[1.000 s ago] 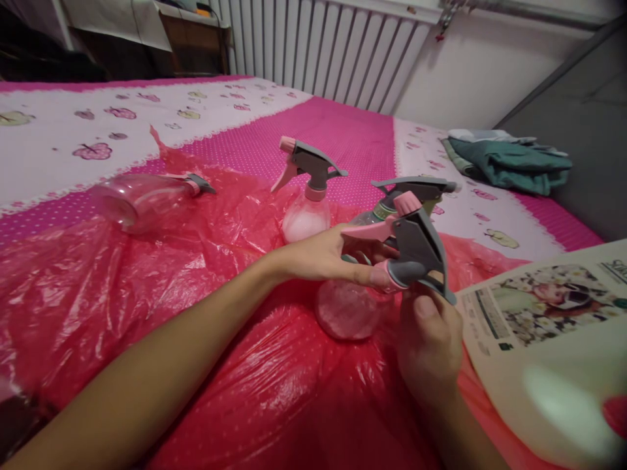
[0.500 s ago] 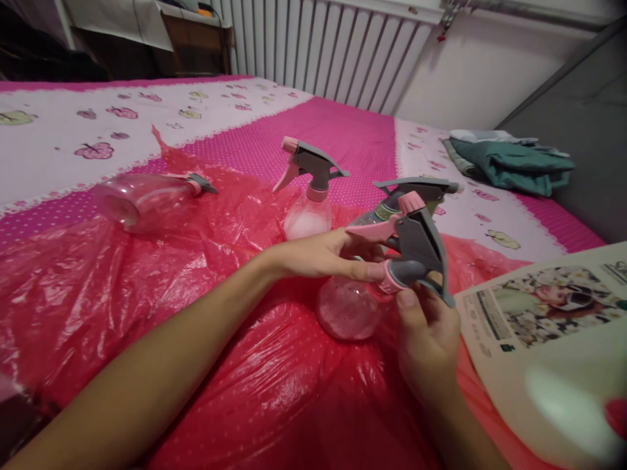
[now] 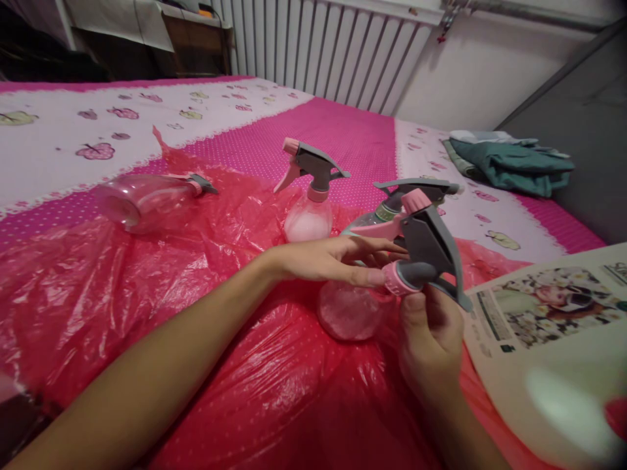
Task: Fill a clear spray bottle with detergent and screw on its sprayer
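In the head view a small spray bottle (image 3: 349,316) with a clear body, pink collar and grey-pink trigger head (image 3: 428,245) leans to the right on red plastic film. My left hand (image 3: 333,261) reaches across its neck, thumb against the pink collar and fingers stretched behind it, gripping it. Beneath the trigger head, my right hand (image 3: 431,339) is closed, its thumb and fingers pinching the neck area; the exact contact is partly hidden. Just behind stands a grey-headed spray bottle (image 3: 385,212) with a green collar, partly covered. Another pink-grey spray bottle (image 3: 308,219) stands upright beyond my left wrist.
A clear pink spray bottle (image 3: 147,202) lies on its side at left on the red plastic film (image 3: 235,365). At right are a printed sheet (image 3: 494,287) and a blurred white object (image 3: 563,405). Folded green cloth (image 3: 514,163) sits on the bed near a radiator (image 3: 318,46).
The held bottle's trigger head has shifted slightly right. My left fingers have straightened out further behind the collar, and my right hand has moved a little. Other bottles stay put.
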### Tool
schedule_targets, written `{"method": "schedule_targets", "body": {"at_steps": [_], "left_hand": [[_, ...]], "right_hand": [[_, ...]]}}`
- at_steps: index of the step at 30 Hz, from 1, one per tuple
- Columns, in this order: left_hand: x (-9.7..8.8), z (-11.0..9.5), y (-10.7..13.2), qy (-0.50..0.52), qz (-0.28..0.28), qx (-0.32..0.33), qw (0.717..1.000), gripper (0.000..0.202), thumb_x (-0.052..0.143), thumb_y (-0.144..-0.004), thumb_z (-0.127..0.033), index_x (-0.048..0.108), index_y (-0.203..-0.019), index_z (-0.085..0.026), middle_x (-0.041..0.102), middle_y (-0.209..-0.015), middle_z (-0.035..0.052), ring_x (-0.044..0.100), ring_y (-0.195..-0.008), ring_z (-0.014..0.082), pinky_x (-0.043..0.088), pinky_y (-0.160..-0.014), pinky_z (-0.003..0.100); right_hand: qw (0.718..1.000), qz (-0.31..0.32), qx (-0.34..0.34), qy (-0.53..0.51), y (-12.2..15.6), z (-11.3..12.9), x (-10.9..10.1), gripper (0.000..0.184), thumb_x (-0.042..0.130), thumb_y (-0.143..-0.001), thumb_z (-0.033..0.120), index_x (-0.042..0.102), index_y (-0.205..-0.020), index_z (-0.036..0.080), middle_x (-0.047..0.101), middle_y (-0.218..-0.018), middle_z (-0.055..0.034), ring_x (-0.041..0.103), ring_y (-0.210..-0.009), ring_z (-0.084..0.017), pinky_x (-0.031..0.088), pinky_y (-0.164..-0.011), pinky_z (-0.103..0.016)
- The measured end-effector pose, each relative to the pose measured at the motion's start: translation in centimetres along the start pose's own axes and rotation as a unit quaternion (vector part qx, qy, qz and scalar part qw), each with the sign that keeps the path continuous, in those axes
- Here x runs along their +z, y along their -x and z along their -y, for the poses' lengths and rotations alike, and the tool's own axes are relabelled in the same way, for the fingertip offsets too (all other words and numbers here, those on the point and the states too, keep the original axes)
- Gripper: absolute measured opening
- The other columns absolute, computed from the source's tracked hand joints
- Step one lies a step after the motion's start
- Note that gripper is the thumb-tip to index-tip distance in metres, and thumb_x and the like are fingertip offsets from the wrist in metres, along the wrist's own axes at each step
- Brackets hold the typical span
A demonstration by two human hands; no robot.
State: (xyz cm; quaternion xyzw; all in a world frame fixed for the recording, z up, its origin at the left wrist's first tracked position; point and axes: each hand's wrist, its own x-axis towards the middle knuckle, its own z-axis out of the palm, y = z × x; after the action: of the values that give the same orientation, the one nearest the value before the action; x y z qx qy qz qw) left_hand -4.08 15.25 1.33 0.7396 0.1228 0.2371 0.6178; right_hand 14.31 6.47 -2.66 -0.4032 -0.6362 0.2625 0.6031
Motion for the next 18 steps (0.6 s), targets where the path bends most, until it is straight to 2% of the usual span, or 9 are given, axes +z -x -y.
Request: {"method": "schedule_targets", "body": {"at_steps": [3,8,11,14,18], "left_hand": [[-0.07,0.33,-0.04,0.001,0.015,0.011,1.0,0.065,0.075,-0.087,-0.06,0.066,-0.14,-0.023,0.065,-0.148,0.0097,0.06,-0.137,0.0257,0.045,-0.118,0.039],[-0.13,0.7,0.23,-0.019,-0.005,0.003,1.0,0.078,0.086,-0.078,-0.052,0.06,-0.146,-0.023,0.056,-0.157,0.0119,0.054,-0.144,0.0294,0.042,-0.122,0.043],[-0.11,0.91,0.34,-0.022,-0.012,-0.001,1.0,0.08,0.086,-0.078,-0.05,0.058,-0.147,-0.023,0.05,-0.163,0.012,0.048,-0.15,0.0313,0.04,-0.124,0.046],[-0.08,1.07,0.33,-0.024,-0.011,0.007,1.0,0.078,0.086,-0.077,-0.048,0.059,-0.146,-0.022,0.047,-0.164,0.011,0.043,-0.153,0.0314,0.041,-0.124,0.045],[0.0,0.82,0.22,-0.039,-0.021,0.021,0.999,0.074,0.084,-0.078,-0.056,0.063,-0.141,-0.023,0.05,-0.162,0.01,0.042,-0.153,0.0309,0.041,-0.124,0.044]], "right_hand": [[1.0,0.004,-0.011,-0.008,-0.04,-0.24,-0.15,0.027,0.064,-0.1,0.043,0.072,-0.117,0.025,0.073,-0.111,-0.0065,0.071,-0.107,-0.024,0.057,-0.095,-0.042],[0.999,0.011,-0.005,0.032,-0.02,-0.34,-0.37,0.024,0.067,-0.099,0.045,0.073,-0.111,0.025,0.066,-0.102,-0.0044,0.067,-0.099,-0.023,0.054,-0.089,-0.039],[0.999,0.011,-0.004,0.044,-0.08,-0.17,-0.37,0.023,0.067,-0.098,0.045,0.073,-0.111,0.026,0.066,-0.1,-0.0037,0.066,-0.098,-0.022,0.054,-0.088,-0.039],[0.999,0.013,0.009,0.049,-0.19,0.06,-0.34,0.023,0.068,-0.098,0.045,0.072,-0.109,0.026,0.066,-0.1,-0.0035,0.067,-0.099,-0.023,0.054,-0.088,-0.038],[0.998,0.006,0.013,0.06,-0.32,0.22,-0.26,0.023,0.071,-0.095,0.046,0.072,-0.104,0.025,0.068,-0.1,-0.0037,0.067,-0.094,-0.023,0.054,-0.084,-0.039]]}}
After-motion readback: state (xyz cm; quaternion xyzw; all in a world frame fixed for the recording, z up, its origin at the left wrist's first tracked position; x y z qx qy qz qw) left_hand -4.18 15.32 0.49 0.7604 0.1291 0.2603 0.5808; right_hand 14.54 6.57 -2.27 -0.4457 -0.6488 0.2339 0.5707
